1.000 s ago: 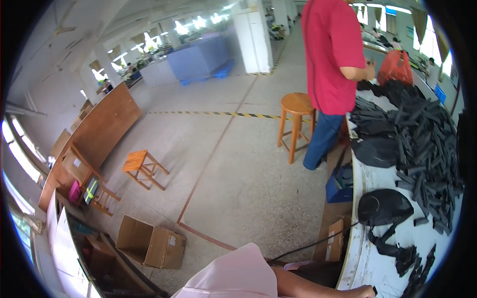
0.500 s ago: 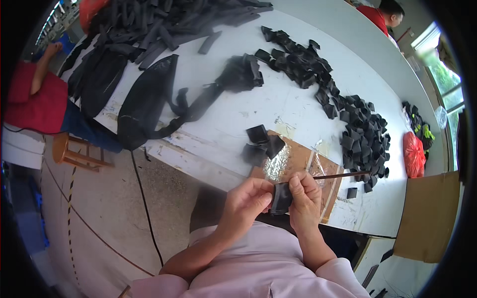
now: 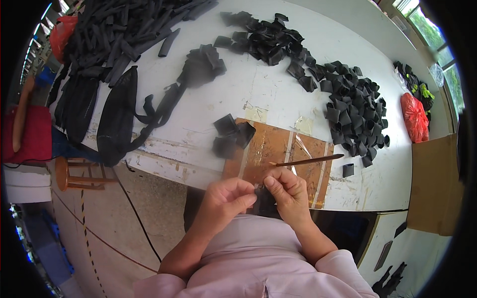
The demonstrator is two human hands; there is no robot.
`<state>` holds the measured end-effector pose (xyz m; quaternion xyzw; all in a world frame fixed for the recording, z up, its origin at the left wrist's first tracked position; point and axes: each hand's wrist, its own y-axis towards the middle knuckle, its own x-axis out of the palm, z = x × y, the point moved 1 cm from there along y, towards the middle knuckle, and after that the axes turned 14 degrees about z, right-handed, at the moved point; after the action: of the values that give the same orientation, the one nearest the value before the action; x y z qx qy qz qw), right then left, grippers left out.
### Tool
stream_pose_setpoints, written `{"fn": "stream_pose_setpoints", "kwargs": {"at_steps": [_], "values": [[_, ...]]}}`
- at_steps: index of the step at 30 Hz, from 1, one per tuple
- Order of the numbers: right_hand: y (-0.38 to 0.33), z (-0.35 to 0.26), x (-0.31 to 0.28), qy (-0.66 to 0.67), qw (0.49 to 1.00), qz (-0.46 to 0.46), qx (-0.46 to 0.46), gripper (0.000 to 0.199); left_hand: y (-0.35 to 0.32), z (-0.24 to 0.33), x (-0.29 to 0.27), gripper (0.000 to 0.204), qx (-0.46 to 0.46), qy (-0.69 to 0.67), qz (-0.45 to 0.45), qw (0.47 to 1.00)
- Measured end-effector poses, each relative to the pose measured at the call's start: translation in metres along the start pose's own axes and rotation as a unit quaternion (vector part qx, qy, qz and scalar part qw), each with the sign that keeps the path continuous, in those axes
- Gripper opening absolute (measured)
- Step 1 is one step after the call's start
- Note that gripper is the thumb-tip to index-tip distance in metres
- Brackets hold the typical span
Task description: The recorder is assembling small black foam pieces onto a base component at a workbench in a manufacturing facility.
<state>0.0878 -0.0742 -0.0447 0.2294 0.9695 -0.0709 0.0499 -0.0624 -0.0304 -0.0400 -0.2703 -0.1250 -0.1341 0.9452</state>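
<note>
My left hand (image 3: 229, 199) is closed, thumb and forefinger pinching one edge of a small dark fabric piece (image 3: 269, 202). Pinching its other side, my right hand (image 3: 289, 194) is closed too. Much of the piece is hidden behind the fingers and against my body. Just beyond my right fingers a thin brown stick (image 3: 313, 160) extends to the right over a brown board (image 3: 271, 141); whether those fingers grip it I cannot make out. A few black fabric squares (image 3: 226, 125) lie at the board's far left corner.
A heap of short black tube-like pieces (image 3: 353, 107) spreads along the table's right. Long black strips (image 3: 119, 35) pile up far left, beside black mesh fabric (image 3: 118, 111) at the edge. A red bag (image 3: 414, 116) and cardboard box (image 3: 433, 186) stand right. A person's red sleeve (image 3: 30, 131) shows left.
The fabric piece has gone from showing its broad face to being mostly hidden between my fingers. The stick now sits farther left, above my right fingers. The whole view has shifted.
</note>
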Motion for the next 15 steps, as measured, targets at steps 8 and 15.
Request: {"fn": "stream_pose_setpoints", "kwargs": {"at_steps": [8,15], "values": [[-0.006,-0.014,-0.011,-0.158,0.951,0.152,-0.215,0.010,-0.007,0.000,0.019,0.003,0.082,0.095,0.034,0.992],[-0.020,-0.017,-0.020,-0.071,0.976,0.081,-0.188,0.013,-0.010,-0.010,0.042,0.008,0.339,0.217,0.053,0.914]]}}
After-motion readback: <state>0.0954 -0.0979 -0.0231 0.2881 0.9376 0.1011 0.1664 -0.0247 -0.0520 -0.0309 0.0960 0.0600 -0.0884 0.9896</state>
